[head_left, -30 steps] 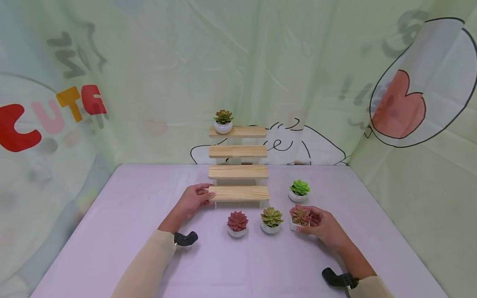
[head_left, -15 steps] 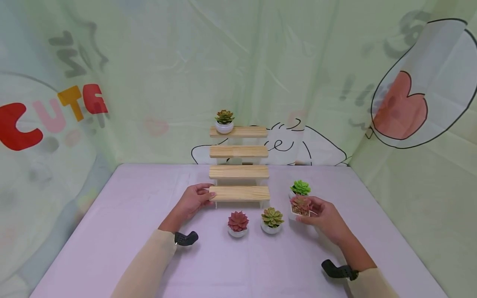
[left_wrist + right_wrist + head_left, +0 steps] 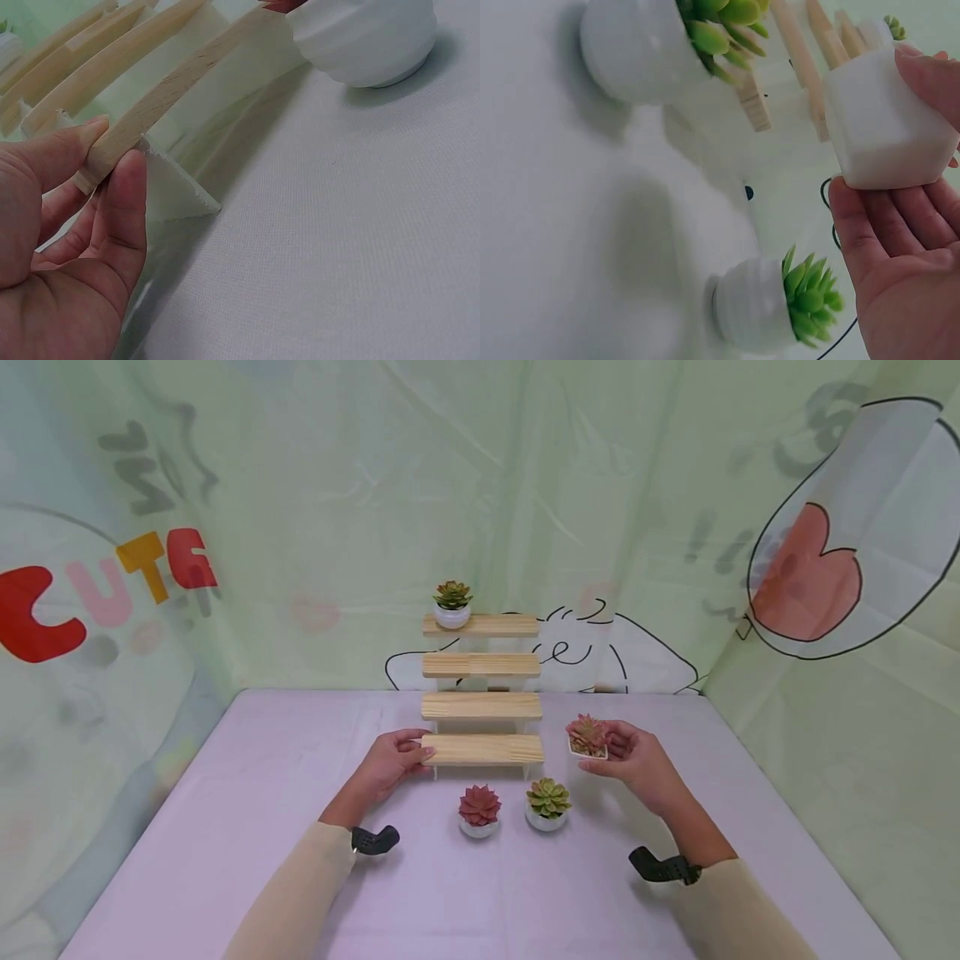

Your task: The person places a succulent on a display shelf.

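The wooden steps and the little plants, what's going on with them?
Someone's right hand holds a pinkish plant in a square white pot above the table. Their left hand grips the left end of the bottom step. One potted plant sits on the top step. A dark red plant, a yellow-green plant and, in the right wrist view, a bright green plant stand on the table.

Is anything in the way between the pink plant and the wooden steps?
Nothing visible stands between the pink potted succulent, held in the right hand, and the wooden stepped shelf. The yellow-green succulent stands off that line.
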Motion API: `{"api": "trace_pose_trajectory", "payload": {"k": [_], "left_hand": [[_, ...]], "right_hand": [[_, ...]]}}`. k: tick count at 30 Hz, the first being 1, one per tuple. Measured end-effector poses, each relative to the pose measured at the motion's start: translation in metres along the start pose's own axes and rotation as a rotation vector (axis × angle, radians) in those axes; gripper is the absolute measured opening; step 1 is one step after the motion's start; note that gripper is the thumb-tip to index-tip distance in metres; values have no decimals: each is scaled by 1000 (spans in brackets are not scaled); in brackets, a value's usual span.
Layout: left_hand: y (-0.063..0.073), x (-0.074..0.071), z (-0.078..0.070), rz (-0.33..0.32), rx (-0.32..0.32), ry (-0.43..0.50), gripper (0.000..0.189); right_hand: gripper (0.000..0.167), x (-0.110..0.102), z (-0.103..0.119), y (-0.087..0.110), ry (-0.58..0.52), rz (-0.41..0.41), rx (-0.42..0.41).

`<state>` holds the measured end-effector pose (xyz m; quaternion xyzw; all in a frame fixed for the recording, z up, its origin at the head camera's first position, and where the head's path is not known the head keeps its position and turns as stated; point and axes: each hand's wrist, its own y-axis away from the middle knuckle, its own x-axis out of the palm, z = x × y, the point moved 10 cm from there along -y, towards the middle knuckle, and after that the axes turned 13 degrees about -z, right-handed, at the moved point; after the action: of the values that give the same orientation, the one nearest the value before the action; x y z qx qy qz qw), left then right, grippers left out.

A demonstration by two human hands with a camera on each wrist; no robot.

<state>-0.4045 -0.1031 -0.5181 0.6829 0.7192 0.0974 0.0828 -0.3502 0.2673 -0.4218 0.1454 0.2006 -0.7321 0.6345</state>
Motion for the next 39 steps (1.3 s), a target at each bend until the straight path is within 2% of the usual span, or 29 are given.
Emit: {"api": "trace_pose_trajectory", "payload": {"k": [6,15,20,24,30,39], "left_hand": [[0,-1,0,-8,-4,2,48],[4,0,-1,-23,-17,-15,51],[3,1,-1,-17,-10,-16,53],[2,1,-1,-11,-2,-18,54],[1,0,1,-17,-9,-16,52],[1,0,-2,-20,-5,-7,52]], "right_hand": [[73,11,13,-15,-14,-8,7],[84,23,24,-39,-31,2,41],[82,25,31,-50,-46,-4,1],[73,29,39,-59,-80,-5,-19],[78,32,49,-73,-98,-6,-3],[71,36,77,-93,-168,-26,-57]]}}
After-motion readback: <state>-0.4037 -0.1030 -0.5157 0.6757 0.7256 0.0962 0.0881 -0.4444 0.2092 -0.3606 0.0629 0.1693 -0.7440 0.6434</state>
